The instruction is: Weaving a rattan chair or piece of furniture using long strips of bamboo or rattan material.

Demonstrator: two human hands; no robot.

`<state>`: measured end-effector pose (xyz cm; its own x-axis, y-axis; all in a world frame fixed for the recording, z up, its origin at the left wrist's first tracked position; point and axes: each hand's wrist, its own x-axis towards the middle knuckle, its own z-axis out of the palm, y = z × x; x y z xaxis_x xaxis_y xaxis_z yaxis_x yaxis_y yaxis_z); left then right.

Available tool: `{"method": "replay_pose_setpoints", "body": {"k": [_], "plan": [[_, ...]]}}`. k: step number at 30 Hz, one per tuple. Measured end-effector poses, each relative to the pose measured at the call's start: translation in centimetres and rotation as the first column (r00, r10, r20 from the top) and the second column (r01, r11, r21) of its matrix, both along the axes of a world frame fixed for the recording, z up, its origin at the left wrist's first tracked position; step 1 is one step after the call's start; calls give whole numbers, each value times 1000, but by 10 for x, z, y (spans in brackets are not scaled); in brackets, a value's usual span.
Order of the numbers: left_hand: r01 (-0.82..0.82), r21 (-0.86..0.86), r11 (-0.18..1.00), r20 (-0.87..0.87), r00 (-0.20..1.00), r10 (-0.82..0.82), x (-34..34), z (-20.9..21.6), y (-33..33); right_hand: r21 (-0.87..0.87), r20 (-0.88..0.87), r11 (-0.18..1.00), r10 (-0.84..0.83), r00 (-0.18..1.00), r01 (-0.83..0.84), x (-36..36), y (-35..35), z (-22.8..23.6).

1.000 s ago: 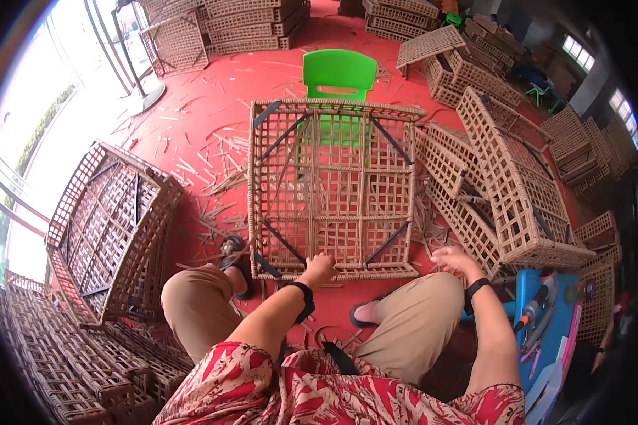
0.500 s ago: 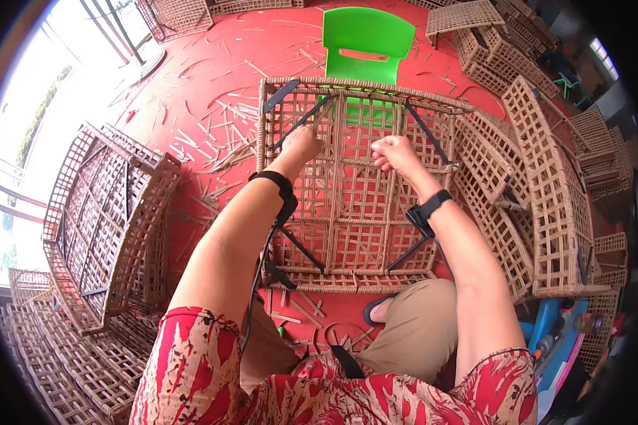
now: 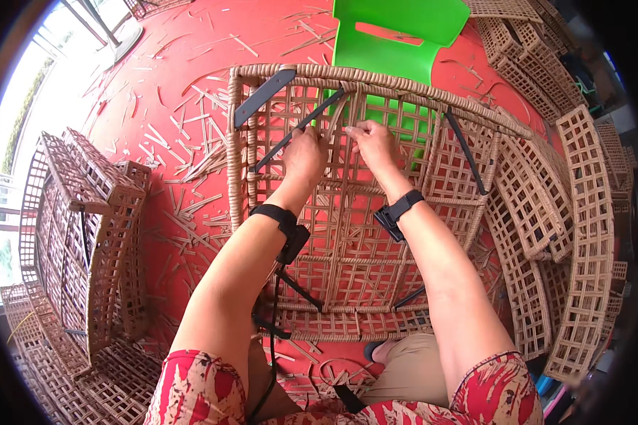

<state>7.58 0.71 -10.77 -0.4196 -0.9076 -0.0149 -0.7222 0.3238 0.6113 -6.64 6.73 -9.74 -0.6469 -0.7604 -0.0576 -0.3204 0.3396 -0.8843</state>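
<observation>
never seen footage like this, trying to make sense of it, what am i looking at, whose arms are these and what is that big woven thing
There is no machine here: the picture comes from a wide fisheye camera worn on a person's head, looking down, so straight edges bend near the rim. The two bare forearms rising from the lower edge are that person's own, each with a black wrist strap. The left hand and right hand both reach to the far side of a large woven wicker frame with dark metal struts, pinching a loose wicker strand close under its top rim. Behind it stands a green plastic chair. The red floor is strewn with cut wicker scraps, and more woven panels lie stacked on both sides.
</observation>
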Motion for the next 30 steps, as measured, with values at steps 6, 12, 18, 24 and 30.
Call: {"method": "replay_pose_setpoints", "body": {"k": [6, 12, 18, 24, 30], "plan": [[95, -42, 995, 8, 995, -95, -4, -1, 0, -160, 131, 987, 29, 991, -8, -3, -4, 1], [264, 496, 827, -593, 799, 100, -9, -20, -7, -251, 129, 968, 12, 992, 21, -3, -15, -12], [229, 46, 972, -426, 885, -189, -4, -10, 12, -264, 148, 963, -19, 989, 58, -6, -19, -19], [228, -32, 973, -307, 924, -227, -9, -10, 26, -230, 136, 969, -61, 989, 92, -5, -26, -26], [251, -41, 967, -326, 912, -250, -15, 11, 40, -166, -168, 983, -100, 981, 72, -19, -17, 0]]}}
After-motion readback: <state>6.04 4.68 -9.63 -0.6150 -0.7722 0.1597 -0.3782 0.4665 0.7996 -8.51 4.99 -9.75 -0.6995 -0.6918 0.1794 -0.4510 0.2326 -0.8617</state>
